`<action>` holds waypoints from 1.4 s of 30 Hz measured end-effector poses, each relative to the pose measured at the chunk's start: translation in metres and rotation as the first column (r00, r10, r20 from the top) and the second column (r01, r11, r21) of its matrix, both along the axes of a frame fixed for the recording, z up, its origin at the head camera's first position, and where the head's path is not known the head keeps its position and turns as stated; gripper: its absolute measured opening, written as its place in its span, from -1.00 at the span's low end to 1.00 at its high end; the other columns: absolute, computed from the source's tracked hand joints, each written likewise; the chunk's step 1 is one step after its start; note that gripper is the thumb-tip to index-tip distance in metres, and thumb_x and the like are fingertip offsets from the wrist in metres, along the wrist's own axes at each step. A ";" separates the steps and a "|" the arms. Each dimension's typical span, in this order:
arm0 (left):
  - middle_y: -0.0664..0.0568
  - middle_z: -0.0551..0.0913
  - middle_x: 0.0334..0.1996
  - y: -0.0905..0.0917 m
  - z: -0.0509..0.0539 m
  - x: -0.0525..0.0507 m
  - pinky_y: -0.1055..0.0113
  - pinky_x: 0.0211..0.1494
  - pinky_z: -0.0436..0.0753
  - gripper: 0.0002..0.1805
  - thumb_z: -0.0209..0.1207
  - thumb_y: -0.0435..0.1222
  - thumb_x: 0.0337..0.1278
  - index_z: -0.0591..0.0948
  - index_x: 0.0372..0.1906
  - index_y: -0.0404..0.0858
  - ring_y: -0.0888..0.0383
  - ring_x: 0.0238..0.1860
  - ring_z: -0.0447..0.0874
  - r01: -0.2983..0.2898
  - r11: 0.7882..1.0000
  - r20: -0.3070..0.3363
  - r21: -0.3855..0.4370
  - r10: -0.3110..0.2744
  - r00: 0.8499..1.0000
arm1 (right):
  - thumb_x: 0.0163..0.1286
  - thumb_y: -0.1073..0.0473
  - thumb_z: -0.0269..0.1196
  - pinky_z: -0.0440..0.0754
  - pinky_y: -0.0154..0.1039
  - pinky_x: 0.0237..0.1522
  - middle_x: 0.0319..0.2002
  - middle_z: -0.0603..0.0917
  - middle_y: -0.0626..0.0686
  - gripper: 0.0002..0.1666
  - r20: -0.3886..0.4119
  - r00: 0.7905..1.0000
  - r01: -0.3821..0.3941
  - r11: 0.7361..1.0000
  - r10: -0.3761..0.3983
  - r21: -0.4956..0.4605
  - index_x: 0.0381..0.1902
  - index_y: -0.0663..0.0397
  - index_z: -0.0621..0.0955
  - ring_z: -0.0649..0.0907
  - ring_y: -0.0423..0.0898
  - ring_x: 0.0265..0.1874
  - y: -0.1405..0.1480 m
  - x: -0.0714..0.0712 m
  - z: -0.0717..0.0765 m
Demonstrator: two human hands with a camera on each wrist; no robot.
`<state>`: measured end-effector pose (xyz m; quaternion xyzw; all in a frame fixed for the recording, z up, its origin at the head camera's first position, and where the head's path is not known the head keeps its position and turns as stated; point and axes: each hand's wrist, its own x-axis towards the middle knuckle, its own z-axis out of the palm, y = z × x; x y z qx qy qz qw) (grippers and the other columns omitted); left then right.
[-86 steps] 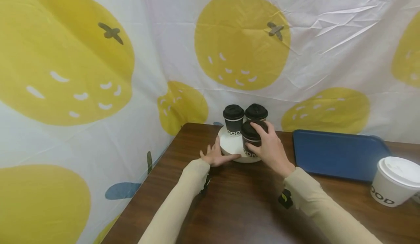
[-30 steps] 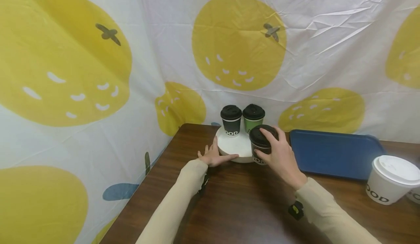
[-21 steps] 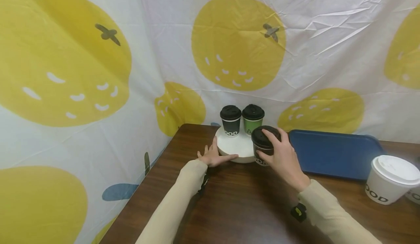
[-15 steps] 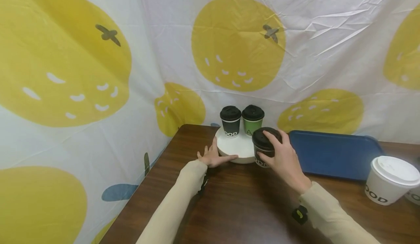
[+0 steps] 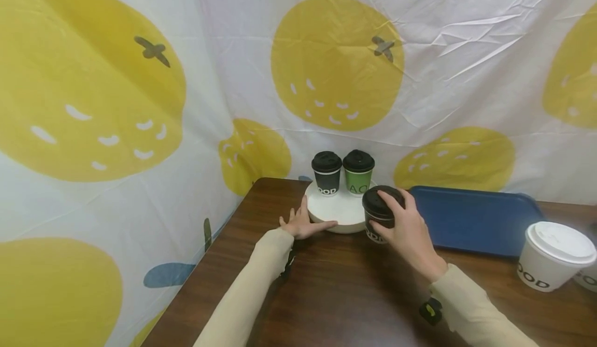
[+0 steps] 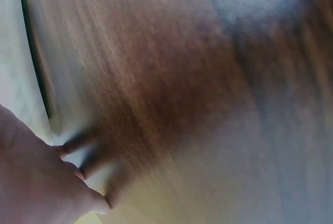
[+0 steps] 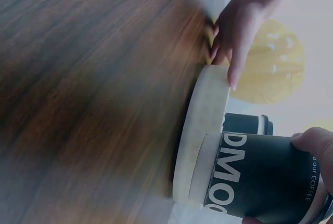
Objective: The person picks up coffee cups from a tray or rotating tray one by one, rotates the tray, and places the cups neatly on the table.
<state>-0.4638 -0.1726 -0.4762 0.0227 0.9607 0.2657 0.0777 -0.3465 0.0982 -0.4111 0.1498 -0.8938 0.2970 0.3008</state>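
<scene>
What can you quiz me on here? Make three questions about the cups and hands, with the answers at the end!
1. Where does the green paper cup with a black lid stand?
A) on the blue rectangular tray
B) on the round white disc
C) on the brown table

2. True or false: the white paper cup lettered OOD has a white lid.

3. Fill in: the person's ____ hand holds a black paper cup.

Key: 1. B; 2. true; 3. right hand.
</scene>
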 end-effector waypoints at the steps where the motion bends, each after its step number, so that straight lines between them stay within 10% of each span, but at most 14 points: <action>1: -0.14 -0.08 0.71 0.000 -0.001 -0.001 -0.44 0.62 -0.20 0.54 0.15 0.63 -0.22 -0.44 0.68 0.06 -0.25 0.72 -0.21 0.000 1.000 -0.004 0.004 0.000 1.000 | 0.15 0.16 0.57 0.65 0.42 -0.04 0.37 0.39 0.45 -0.18 -0.001 1.000 0.001 1.000 -0.001 0.001 0.38 0.02 0.54 0.63 0.51 0.09 0.001 0.000 0.000; 27: -0.09 -0.11 0.72 0.000 0.001 0.001 -0.42 0.63 -0.23 0.57 0.15 0.65 -0.24 -0.43 0.68 0.01 -0.27 0.72 -0.24 0.014 0.999 -0.004 0.029 -0.014 1.000 | 0.14 0.16 0.57 0.66 0.42 -0.08 0.38 0.38 0.48 -0.18 0.004 1.000 0.031 0.999 -0.031 0.009 0.37 0.04 0.54 0.64 0.54 0.07 0.014 0.013 -0.003; 42: -0.14 -0.05 0.71 0.003 0.019 0.020 -0.40 0.64 -0.16 0.48 0.17 0.56 -0.11 -0.35 0.70 -0.07 -0.26 0.72 -0.17 0.019 0.999 -0.011 0.032 -0.018 1.000 | 0.15 0.17 0.56 0.66 0.42 -0.12 0.43 0.33 0.48 -0.17 0.020 0.999 0.044 0.999 -0.044 0.002 0.39 0.02 0.53 0.66 0.54 0.01 0.022 0.017 -0.007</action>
